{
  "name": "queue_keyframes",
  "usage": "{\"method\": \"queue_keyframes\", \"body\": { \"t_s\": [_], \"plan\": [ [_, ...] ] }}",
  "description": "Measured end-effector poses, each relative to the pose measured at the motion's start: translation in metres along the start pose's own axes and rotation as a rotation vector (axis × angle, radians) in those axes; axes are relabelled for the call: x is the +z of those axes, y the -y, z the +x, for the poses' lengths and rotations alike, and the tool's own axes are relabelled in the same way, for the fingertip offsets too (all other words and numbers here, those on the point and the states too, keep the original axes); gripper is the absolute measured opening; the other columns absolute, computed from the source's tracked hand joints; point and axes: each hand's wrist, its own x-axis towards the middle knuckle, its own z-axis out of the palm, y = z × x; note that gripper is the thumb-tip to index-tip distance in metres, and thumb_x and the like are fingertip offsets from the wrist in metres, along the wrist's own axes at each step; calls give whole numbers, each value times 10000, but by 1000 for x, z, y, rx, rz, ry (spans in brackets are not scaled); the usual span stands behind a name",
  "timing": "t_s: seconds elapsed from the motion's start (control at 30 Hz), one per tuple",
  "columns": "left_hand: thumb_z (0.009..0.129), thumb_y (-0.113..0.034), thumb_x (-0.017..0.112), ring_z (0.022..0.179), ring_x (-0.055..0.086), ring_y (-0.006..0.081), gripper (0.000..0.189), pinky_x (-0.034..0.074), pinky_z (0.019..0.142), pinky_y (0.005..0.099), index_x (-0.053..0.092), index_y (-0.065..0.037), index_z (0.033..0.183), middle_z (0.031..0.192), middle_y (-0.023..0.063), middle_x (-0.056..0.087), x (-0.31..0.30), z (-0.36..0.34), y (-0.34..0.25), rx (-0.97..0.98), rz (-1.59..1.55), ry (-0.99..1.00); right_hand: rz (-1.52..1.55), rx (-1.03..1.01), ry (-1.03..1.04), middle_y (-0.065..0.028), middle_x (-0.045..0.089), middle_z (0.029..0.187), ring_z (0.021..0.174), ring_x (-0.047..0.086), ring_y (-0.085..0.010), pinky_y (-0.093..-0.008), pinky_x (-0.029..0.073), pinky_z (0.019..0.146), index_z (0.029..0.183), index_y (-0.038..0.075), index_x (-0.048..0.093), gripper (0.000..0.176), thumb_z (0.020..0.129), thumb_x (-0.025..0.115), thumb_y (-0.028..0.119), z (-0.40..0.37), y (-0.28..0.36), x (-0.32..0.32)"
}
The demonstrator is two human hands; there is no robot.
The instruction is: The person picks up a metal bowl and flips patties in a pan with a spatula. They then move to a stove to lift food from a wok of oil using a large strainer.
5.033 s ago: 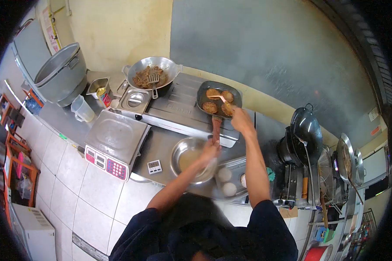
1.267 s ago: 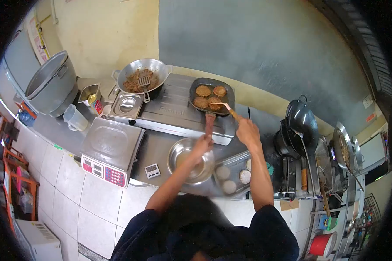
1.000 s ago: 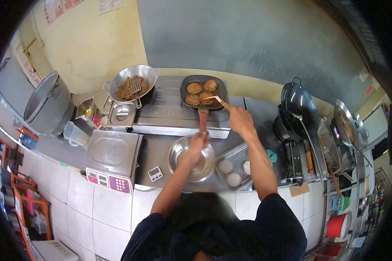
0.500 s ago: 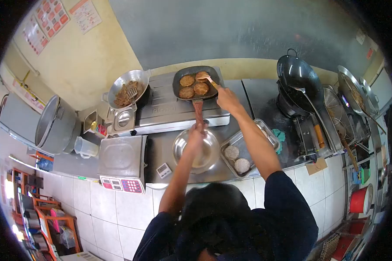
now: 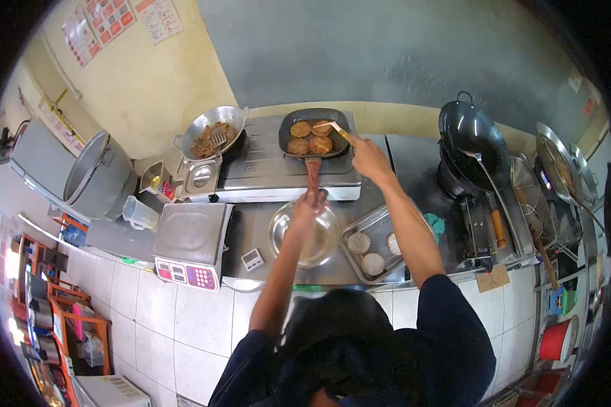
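Observation:
My left hand [image 5: 307,207] is wrapped round the wooden handle of a square dark frying pan [image 5: 313,113] on the stove. Several browned patties [image 5: 299,146] lie in the pan. In my right hand [image 5: 368,157] is a brush-like utensil [image 5: 345,134] with a yellowish handle, gripped from above. Its pale head rests at the upper right patty [image 5: 322,128]; whether it has bristles I cannot make out. Below my left hand sits a shiny metal bowl [image 5: 275,237]. Pale, uncooked-looking patties [image 5: 373,264] lie in a metal tray [image 5: 404,260] beneath my right forearm.
Left of the pan, a wok [image 5: 232,117] holds browned food and a slotted spatula. A digital scale [image 5: 191,234], a small timer [image 5: 252,260] and a plastic jug [image 5: 139,214] stand on the counter. To the right, a black wok [image 5: 478,122] holds a long-handled ladle.
The view has shifted slightly. The brush-like utensil's head still lies at the upper right patty, at a slightly different angle. My left hand keeps its hold on the pan handle.

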Motion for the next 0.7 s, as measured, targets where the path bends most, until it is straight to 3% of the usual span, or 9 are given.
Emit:
{"method": "queue_keyframes", "body": {
  "t_s": [0.07, 0.3, 0.47, 0.6, 0.7],
  "plan": [
    [979, -270, 415, 1076, 570, 240, 367, 436, 908, 367, 425, -37, 1262, 1140, 83, 571, -3, -6, 2, 18, 10, 18, 14, -34, -30, -263, 590, 1019, 948, 573, -438, -504, 463, 811, 1234, 117, 499, 447, 796, 485, 24, -8, 3, 4],
    [965, -307, 449, 1079, 570, 245, 386, 423, 923, 377, 437, -46, 1249, 1161, 83, 567, -10, -15, 17, 82, 8, 46, 61, -116, -48, -277, 540, 1084, 1014, 531, -459, -521, 439, 860, 1291, 142, 440, 454, 846, 433, 49, -9, -10, 52],
    [951, -330, 480, 1066, 579, 235, 393, 428, 905, 364, 451, -54, 1230, 1125, 77, 579, -15, -27, 18, 160, 1, 66, 68, -24, -19, -281, 540, 1096, 991, 546, -457, -512, 447, 855, 1297, 158, 447, 469, 842, 433, 46, -19, 5, 28],
    [949, -332, 484, 1062, 581, 232, 397, 430, 898, 355, 450, -55, 1232, 1133, 77, 578, -13, -35, 14, 109, 56, 2, 60, -10, 9, -270, 558, 1069, 969, 558, -452, -502, 455, 842, 1273, 146, 487, 449, 837, 438, 46, -16, -13, 23],
    [948, -332, 487, 1071, 577, 229, 403, 427, 904, 350, 445, -53, 1236, 1134, 75, 575, -17, -41, 19, 124, 55, 6, 137, -45, -138, -255, 577, 1044, 946, 564, -439, -492, 455, 826, 1245, 115, 504, 438, 819, 457, 25, -19, -32, 27]
  ]
}}
